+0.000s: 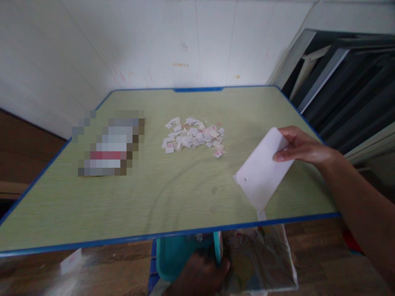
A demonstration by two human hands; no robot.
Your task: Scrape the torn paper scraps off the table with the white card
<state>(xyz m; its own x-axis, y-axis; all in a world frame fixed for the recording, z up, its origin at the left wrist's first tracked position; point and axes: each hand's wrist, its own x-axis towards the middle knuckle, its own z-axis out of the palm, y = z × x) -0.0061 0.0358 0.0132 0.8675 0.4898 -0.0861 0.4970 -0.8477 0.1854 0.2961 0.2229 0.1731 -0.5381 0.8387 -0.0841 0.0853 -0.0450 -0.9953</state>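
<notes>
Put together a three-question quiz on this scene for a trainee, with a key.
1. Fill in: the paper scraps lie on a table with ____ edging.
2. Multiple choice: the right hand holds A) a spoon, B) a white sheet, C) a ball.
3. True or false: the left hand is at the teal container, below the table's near edge.

Key: 1. blue; 2. B; 3. true.

There's the white card (262,170), rectangular, a small round mark near its lower end, held slanting over the right side of the green table (123,209)! And down below that table's front edge, the teal tub (179,253), open-topped, partly hidden!
</notes>
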